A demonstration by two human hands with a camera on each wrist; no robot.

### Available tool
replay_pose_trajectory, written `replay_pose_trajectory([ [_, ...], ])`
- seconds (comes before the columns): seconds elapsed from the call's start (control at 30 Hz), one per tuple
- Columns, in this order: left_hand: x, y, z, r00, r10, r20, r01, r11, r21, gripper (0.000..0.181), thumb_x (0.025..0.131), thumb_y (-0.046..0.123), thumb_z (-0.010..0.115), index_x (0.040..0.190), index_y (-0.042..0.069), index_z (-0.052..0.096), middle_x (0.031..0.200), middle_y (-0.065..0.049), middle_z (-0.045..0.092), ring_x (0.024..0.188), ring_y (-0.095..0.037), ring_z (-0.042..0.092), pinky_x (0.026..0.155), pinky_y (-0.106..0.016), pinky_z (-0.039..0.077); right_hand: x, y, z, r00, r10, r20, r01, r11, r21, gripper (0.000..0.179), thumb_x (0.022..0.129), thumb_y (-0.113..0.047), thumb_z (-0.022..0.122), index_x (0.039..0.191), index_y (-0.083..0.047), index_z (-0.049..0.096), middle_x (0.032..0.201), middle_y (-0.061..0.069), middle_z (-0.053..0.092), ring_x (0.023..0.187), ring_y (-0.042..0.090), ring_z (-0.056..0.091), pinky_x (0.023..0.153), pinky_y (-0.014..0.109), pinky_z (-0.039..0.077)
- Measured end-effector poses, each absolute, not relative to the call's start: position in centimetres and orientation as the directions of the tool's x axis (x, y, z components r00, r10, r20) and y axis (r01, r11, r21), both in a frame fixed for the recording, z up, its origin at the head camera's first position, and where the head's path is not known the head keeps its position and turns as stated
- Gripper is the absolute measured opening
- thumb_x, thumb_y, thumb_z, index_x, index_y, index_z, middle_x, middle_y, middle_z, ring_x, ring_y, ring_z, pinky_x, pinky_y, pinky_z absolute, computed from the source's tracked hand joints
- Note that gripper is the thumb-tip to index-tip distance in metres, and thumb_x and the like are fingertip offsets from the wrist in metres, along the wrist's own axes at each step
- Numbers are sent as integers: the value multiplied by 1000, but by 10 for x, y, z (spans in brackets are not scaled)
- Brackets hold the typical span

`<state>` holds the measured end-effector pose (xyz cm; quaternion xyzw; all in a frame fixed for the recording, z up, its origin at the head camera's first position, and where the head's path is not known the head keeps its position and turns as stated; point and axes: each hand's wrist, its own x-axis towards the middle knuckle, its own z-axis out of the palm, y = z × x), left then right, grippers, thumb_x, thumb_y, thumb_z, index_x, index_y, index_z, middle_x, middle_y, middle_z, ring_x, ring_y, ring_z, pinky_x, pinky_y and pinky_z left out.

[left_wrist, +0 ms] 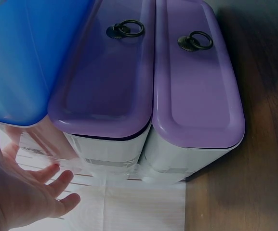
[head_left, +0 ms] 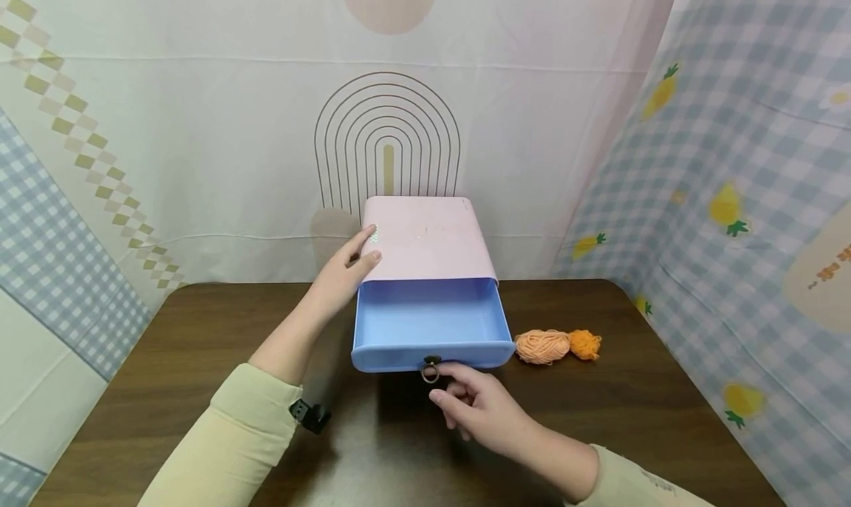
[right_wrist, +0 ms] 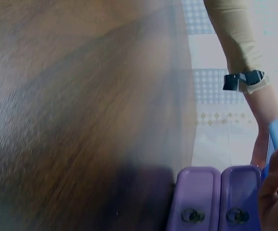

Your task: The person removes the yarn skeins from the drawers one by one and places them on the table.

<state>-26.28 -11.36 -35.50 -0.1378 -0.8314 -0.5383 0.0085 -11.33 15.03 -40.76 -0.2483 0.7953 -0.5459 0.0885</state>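
A small pink-topped drawer cabinet [head_left: 425,237] stands on the table, its blue top drawer [head_left: 372,357] pulled far out and showing a bare inside. My left hand [head_left: 335,285] rests against the cabinet's left side, fingers spread and thumb at the top edge. At the blue drawer's front, my right hand [head_left: 488,411] has its index finger hooked at the metal ring pull [head_left: 432,360], thumb just below and other fingers curled. Beneath, a darker purple drawer [left_wrist: 100,72] and a lighter purple drawer [left_wrist: 196,86] are pushed in, each with its own ring.
A peach yarn skein [head_left: 541,346] and a smaller orange yarn ball [head_left: 585,344] lie right of the cabinet on the dark wooden table [head_left: 219,329]. Behind hangs a patterned cloth [head_left: 233,123]; a checked cloth [head_left: 698,233] borders the right side.
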Motion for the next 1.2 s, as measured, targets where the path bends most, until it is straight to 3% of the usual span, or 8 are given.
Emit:
replay_pose_trajectory([
  [0.2,-262,-113,-355,-965,218,148,224,382,897,60,100,50,50,155,39,31,159,-9,30,138,-31,38,109,-54,34,-111,144,-406,-903,-417,105,-244,297,-923,33,101,-28,59,125,-6,63,58,0,55,40,8,48,42,33,49],
  [0.53,-262,-113,-356,-962,222,157,233,375,897,60,100,50,51,155,38,31,158,-10,32,136,-30,39,108,-54,35,-113,139,-406,-911,-396,119,-242,277,-930,32,101,-24,58,124,-2,64,57,1,55,39,8,47,40,32,47],
  [0.83,-263,-113,-356,-961,218,169,242,375,895,59,100,46,51,155,35,32,155,-12,36,134,-30,42,108,-53,35,-117,138,-400,-907,-396,144,-267,276,-923,28,102,-25,58,121,-7,66,56,0,54,38,8,47,39,32,47],
  [1.2,-263,-114,-356,-957,229,175,254,378,890,59,100,48,51,155,36,32,159,-6,32,136,-30,40,109,-53,34,-139,135,-398,-920,-372,123,-244,299,-923,27,102,-23,58,120,-5,67,55,2,54,38,11,47,40,33,47],
])
